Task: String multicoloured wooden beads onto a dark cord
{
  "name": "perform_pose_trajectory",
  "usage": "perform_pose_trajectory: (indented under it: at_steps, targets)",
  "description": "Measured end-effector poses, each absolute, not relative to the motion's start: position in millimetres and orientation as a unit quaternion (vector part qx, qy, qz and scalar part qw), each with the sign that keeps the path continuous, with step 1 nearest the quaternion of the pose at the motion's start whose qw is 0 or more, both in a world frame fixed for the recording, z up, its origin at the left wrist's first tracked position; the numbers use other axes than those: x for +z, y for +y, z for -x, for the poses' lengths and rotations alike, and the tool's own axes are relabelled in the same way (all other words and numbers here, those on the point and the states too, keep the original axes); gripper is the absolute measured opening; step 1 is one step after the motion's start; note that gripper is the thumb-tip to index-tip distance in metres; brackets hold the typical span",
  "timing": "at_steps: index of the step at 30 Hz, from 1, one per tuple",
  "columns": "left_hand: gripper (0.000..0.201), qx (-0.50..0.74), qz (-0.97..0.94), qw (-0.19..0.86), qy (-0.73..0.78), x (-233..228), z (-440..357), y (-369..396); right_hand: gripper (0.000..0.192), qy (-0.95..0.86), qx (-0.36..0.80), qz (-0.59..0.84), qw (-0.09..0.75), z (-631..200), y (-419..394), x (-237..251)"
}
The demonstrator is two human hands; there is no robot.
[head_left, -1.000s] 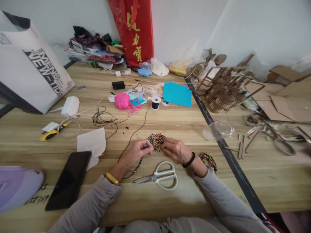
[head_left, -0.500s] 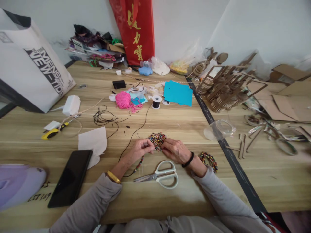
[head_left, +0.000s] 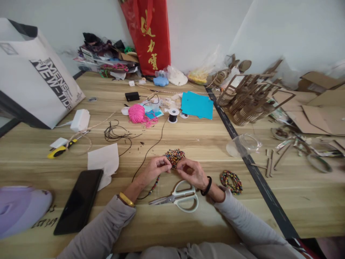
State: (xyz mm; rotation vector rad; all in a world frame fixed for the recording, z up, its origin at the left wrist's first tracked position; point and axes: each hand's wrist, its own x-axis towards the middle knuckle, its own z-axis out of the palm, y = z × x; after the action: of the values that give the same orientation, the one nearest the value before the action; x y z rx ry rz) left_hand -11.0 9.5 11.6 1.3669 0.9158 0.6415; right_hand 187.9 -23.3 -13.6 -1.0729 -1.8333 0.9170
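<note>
A small pile of multicoloured beads [head_left: 175,157] lies just beyond my fingertips. My left hand [head_left: 156,168] is closed in a pinch at the pile's left edge. From beneath it hangs a string of beads [head_left: 154,185] on black cord, its upper end hidden by my fingers. My right hand [head_left: 192,172] pinches what looks like a tiny bead at the pile's near right edge, its fingertips close to the left ones but apart. White-handled scissors [head_left: 185,198] lie open below my hands. A coiled beaded strand [head_left: 231,182] rests right of my right wrist.
Black cord runs from a spool [head_left: 173,116] down to my left wrist. Left are a phone [head_left: 79,201], white paper [head_left: 104,158] and a yellow cutter [head_left: 58,151]. Farther back are pink yarn [head_left: 136,113], blue sheets [head_left: 197,105] and small woven baskets [head_left: 245,104].
My right hand has drawn back from the pile slightly toward me, its fingers now closed in a pinch. My left hand keeps its pinch in nearly the same place. The view has tilted slightly.
</note>
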Motion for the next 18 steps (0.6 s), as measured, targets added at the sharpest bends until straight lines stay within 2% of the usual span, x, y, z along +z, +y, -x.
perform_pose_trajectory:
  at_steps: [18]
  targets:
    - [0.018, 0.274, -0.596, 0.646, 0.39, -3, 10, 12, 0.011, -0.678, 0.45, 0.439, 0.38, -187, -19, -27]
